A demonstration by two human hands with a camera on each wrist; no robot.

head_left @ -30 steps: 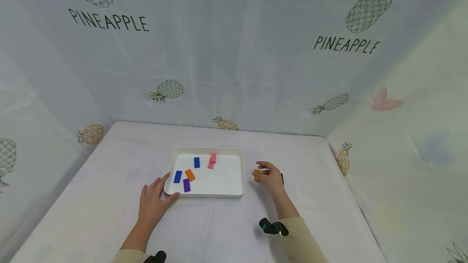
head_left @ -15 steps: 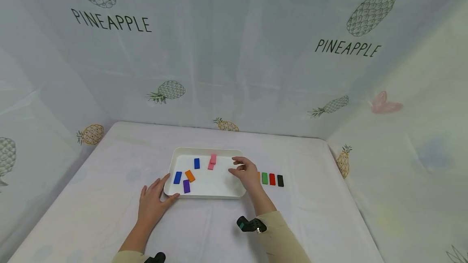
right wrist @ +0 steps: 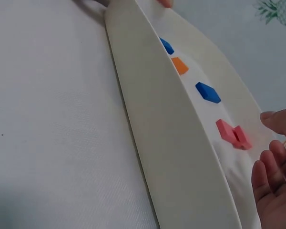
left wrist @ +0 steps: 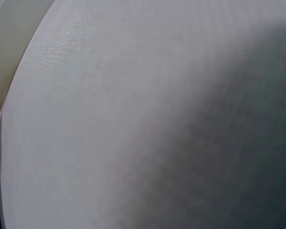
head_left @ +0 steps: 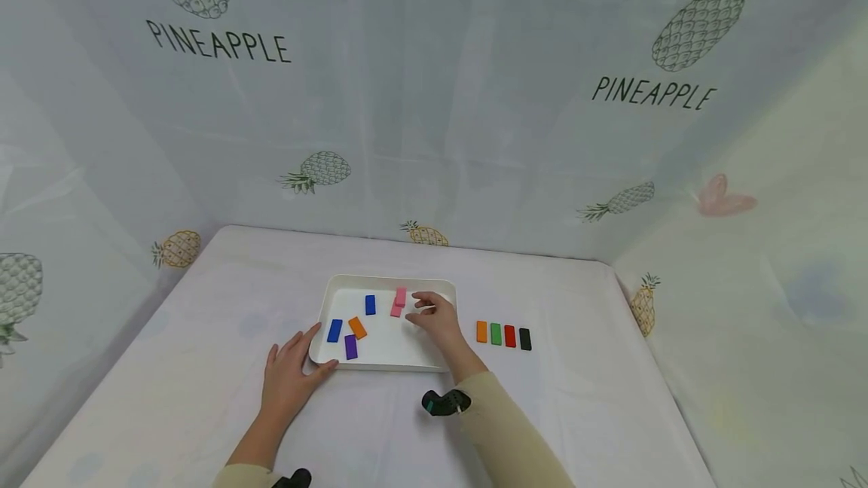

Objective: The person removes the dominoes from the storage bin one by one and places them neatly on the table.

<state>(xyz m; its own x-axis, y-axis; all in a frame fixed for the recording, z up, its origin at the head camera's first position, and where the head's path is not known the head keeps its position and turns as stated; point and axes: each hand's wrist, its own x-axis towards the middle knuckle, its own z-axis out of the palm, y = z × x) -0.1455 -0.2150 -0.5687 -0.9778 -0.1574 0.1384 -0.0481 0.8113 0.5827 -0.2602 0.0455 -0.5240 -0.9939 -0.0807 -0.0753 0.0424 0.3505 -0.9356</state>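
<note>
A white tray (head_left: 414,362) lies on the table. My left hand (head_left: 288,379) rests at its left front corner, fingers fairly straight and thumb touching the front rim. Over the right part of the tray is my right hand (head_left: 437,322), holding nothing, its fingers loosely bent and thumb apart. Close to its fingertips are two pink blocks (right wrist: 226,130), one partly on the other. The tray also holds two blue blocks, one near the middle (head_left: 370,305) and one at left (head_left: 334,330), plus an orange block (head_left: 357,327) and a purple block (head_left: 350,347).
To the right of the tray stands a spaced row of blocks on the tablecloth: orange (head_left: 481,331), green (head_left: 496,334), red (head_left: 510,336) and black (head_left: 525,339). A pineapple-print curtain (head_left: 434,96) hangs behind the table. The left wrist view shows mostly blurred cloth.
My right hand has moved left from the row of blocks to over the tray, near the pink blocks, uncovering the row. The left hand stays at the tray's corner.
</note>
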